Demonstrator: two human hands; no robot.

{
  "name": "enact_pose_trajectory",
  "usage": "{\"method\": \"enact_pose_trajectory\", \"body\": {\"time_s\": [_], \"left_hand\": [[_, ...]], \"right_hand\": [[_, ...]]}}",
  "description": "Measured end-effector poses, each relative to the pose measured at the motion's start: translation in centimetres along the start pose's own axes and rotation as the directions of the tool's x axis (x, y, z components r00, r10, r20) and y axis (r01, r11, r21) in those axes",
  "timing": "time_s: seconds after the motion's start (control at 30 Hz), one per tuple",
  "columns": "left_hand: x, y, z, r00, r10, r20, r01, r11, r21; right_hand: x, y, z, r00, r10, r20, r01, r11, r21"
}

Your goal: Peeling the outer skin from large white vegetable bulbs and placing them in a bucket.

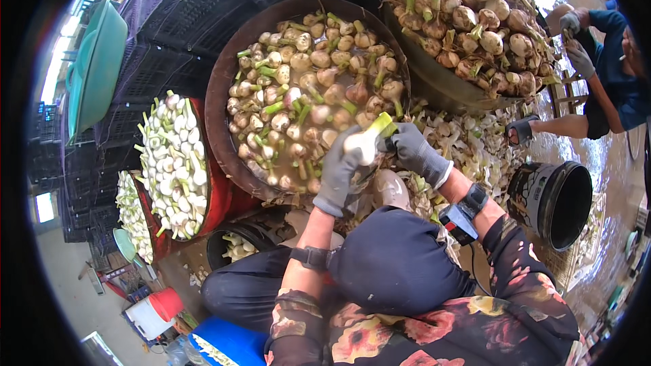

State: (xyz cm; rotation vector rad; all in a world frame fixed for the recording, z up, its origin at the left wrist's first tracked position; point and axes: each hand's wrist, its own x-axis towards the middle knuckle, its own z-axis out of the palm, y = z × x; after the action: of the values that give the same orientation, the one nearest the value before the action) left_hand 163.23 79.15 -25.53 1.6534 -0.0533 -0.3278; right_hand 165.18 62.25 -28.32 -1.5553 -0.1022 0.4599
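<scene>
My left hand, in a grey work glove, grips a peeled white garlic bulb with a thick green stem. Against that stem, my gloved right hand is closed on a small dark tool, mostly hidden by the fingers; its kind cannot be told. Both hands are above the near right rim of a round brown tub, where many unpeeled garlic bulbs with cut stems float in murky water. To the left, a red container is heaped with peeled white bulbs.
A large tub piled with dirty garlic stands at upper right. Peeled skins cover the floor beside it. A black bucket is at right, a small black bucket near my left knee. Another person sits at far right.
</scene>
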Motion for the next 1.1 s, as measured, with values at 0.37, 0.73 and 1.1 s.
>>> {"method": "enact_pose_trajectory", "body": {"time_s": [0.37, 0.73, 1.1], "left_hand": [[0.3, -1.5, 0.0, 0.924, -0.381, -0.021, 0.329, 0.822, -0.465], [1.1, -0.5, -1.0, 0.952, 0.091, -0.292, 0.062, 0.878, 0.475], [1.0, 4.0, -1.6, 0.995, 0.048, 0.082, -0.067, 0.969, 0.24]], "right_hand": [[-1.0, -1.7, 1.3, 0.987, 0.129, -0.093, -0.112, 0.98, 0.167], [-1.5, -1.0, 0.5, 0.968, 0.179, -0.176, -0.129, 0.956, 0.265], [-3.6, -1.0, -3.0, 0.942, -0.208, -0.265, 0.138, 0.956, -0.26]]}}
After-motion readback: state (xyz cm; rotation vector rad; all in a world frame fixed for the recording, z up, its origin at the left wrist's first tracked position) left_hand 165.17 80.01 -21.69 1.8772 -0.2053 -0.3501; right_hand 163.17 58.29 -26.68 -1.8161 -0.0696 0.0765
